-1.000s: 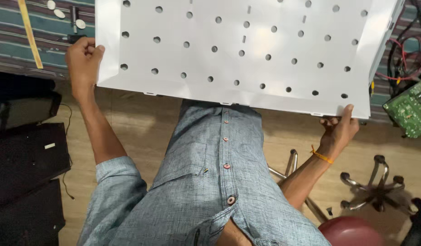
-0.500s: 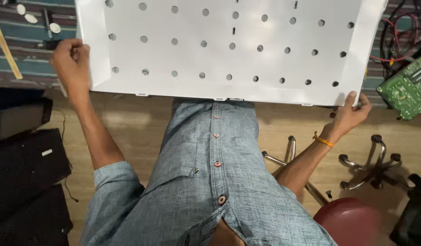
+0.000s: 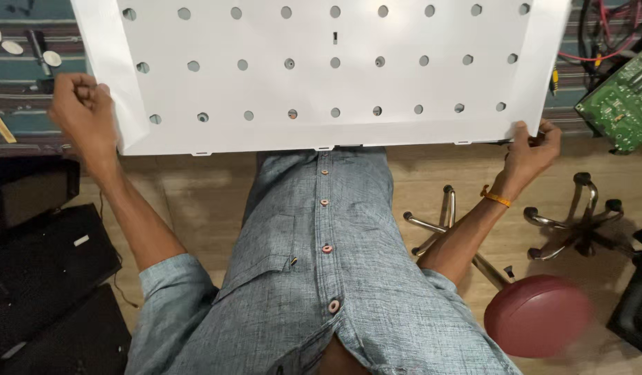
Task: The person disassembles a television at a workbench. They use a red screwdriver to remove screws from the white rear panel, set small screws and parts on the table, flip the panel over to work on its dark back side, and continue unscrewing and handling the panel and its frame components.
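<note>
Gripping the white sheet (image 3: 335, 76) with holes, the left hand (image 3: 85, 114) clenches its left edge while the right hand (image 3: 529, 149) pinches the near right corner. It spans between them above the shirt (image 3: 321, 278), a green circuit board (image 3: 623, 101) lying right.

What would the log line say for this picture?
left hand: grips white holed panel edge | right hand: grips panel corner | nearby: green circuit board, red stool
</note>
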